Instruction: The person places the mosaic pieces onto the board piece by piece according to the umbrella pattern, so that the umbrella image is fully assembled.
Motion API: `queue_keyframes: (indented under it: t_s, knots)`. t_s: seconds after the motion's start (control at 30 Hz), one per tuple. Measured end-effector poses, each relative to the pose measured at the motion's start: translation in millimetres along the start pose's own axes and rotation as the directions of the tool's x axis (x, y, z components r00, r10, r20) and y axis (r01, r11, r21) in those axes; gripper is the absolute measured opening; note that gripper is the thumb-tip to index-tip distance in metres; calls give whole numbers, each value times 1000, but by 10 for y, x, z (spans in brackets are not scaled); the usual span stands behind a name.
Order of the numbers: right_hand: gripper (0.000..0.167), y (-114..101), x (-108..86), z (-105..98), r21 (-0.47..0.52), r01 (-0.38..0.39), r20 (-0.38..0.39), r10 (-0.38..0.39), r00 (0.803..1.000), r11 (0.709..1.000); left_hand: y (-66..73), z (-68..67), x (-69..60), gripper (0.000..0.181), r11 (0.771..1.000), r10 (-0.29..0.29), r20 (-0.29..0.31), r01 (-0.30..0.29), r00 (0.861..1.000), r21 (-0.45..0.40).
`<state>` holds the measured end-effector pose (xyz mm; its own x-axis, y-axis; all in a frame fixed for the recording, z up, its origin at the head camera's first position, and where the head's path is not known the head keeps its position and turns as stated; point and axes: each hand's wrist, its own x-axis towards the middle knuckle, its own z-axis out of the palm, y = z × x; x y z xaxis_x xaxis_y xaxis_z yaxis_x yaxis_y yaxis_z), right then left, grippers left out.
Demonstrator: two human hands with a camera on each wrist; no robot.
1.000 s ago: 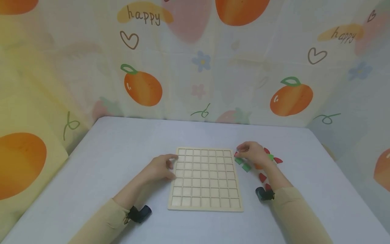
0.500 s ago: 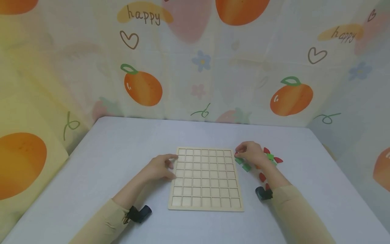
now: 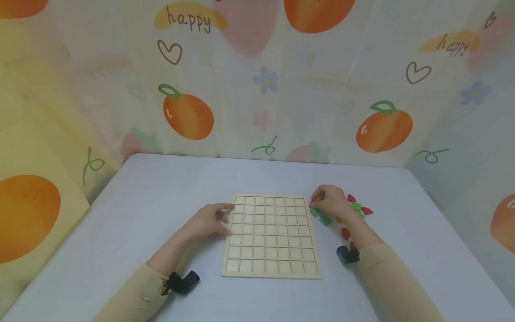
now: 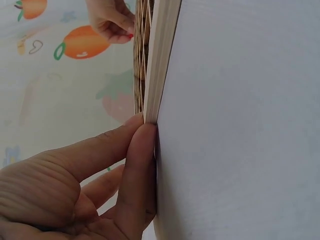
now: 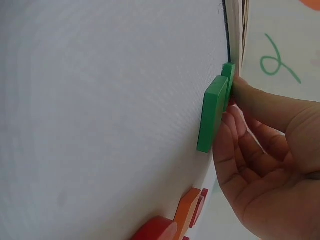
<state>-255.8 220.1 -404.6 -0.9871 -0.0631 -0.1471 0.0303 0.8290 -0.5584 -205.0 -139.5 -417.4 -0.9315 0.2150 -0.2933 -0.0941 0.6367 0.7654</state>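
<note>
One pale wooden gridded board, lower centre; at least four red wedges, three green blocks, one orange block.

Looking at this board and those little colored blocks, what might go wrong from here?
The small red piece could slip from the right hand's pinch. That hand might nudge the green blocks close by. The board may shift if the left hand, touching its edge, pushes.
</note>
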Motion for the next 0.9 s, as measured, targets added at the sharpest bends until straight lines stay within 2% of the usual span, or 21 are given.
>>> queue_keyframes:
  t_s: [0.43, 0.6, 0.73, 0.9]
  knots:
    - [19, 30, 35, -8, 23, 41, -38, -41, 998, 999, 6, 4, -6, 80, 1000, 11, -1, -11, 1000, -17]
    - [18, -6, 48, -29, 47, 32, -67, -29, 997, 998, 23, 10, -13, 79, 1000, 21, -16, -21, 1000, 2]
    - [21, -78, 48, -52, 86, 24, -52, -20, 998, 996, 41, 23, -28, 77, 999, 24, -31, -23, 999, 25]
    - [24, -174, 42, -61, 140, 68, -15, -66, 998, 988, 42, 35, -33, 77, 999, 25, -34, -24, 999, 21]
